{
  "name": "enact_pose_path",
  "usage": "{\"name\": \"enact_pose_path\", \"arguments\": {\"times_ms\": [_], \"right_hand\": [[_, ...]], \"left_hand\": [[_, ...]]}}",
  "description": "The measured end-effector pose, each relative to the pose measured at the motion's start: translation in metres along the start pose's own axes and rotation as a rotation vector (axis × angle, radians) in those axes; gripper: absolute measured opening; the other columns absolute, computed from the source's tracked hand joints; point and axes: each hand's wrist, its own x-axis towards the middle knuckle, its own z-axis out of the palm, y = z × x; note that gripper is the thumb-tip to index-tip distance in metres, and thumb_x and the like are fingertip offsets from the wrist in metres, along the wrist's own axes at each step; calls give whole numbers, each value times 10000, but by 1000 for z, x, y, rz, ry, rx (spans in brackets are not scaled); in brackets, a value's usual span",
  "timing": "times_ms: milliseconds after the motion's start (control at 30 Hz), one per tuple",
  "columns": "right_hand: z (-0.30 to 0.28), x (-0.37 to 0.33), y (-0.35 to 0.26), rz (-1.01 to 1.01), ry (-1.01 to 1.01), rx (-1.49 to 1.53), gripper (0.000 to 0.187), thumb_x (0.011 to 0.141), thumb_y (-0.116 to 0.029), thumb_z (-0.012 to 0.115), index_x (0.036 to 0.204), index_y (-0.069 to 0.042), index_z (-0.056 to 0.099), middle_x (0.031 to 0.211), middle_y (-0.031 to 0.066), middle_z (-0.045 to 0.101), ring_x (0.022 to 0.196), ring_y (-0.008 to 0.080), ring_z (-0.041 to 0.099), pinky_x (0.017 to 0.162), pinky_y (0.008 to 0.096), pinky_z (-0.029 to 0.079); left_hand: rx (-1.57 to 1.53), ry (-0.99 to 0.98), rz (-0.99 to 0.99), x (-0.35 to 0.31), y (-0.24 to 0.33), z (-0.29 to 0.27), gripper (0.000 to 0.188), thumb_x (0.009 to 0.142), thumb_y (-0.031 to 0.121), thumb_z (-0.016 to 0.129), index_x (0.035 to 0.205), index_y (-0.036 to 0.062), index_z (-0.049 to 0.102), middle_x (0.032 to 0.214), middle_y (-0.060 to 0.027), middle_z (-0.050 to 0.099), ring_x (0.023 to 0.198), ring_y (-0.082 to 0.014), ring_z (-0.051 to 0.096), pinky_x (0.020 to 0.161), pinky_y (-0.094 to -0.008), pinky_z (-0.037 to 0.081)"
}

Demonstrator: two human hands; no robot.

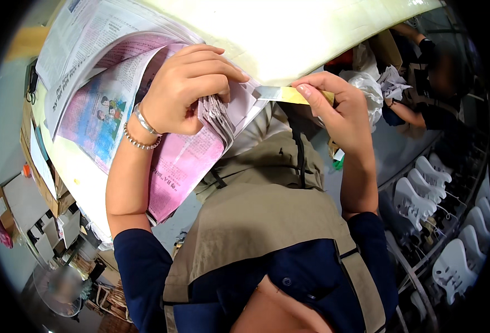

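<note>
My left hand point(187, 83) is closed around the folded edge of a stack of newspapers point(181, 164), pink and white sheets that curl up and spill over the table's near edge. A silver bangle and a beaded bracelet sit on that wrist. My right hand point(342, 108) pinches the yellow end of a flat metal blade point(270, 92) between thumb and fingers. The blade's grey end points left and reaches the paper edge beside my left hand. Whether it lies between the sheets or on top of them, I cannot tell.
The pale, film-covered table point(256, 33) spreads ahead of me. At the right, white guitar bodies point(414, 200) hang on a rack. Another person's hand point(406, 114) is near crumpled white paper point(367, 91). A fan point(59, 288) and cardboard boxes point(62, 197) stand at the left.
</note>
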Motion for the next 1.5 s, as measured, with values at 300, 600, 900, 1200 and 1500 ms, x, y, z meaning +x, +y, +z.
{"name": "enact_pose_path", "arguments": {"times_ms": [300,600,900,1200,1500], "right_hand": [[5,-4,11,-3,30,24,194,928,-179,631,960,0,700,683,3,602,581,48,497,527,215,389],[4,-3,13,37,73,67,211,929,-189,627,970,8,694,712,16,629,578,60,523,530,213,410],[18,38,20,-102,306,216,252,920,-155,623,1123,-5,633,711,63,666,595,85,562,558,222,448],[4,-26,-27,-428,169,419,171,824,-67,713,967,-49,622,749,103,691,595,171,630,508,271,422],[14,-69,-56,-980,-150,1102,235,913,-273,687,824,-59,724,602,-32,553,438,106,374,406,285,200]], "left_hand": [[-2,-17,-24,1,0,-1,800,779,825,341,676,71,587,1033,-121,697,1001,-310,664,961,-504,447],[-2,-22,-29,0,1,-1,784,775,824,355,685,82,592,1040,-123,703,1020,-313,658,979,-509,432],[30,-16,4,13,8,-7,197,642,268,566,671,74,560,1003,-100,706,960,-295,659,945,-466,474],[44,-23,-80,8,11,-5,655,747,714,459,677,77,597,983,-109,714,933,-299,673,940,-478,455],[38,-44,-87,11,13,-4,690,764,734,435,677,69,597,986,-112,713,947,-310,667,947,-495,442]]}}
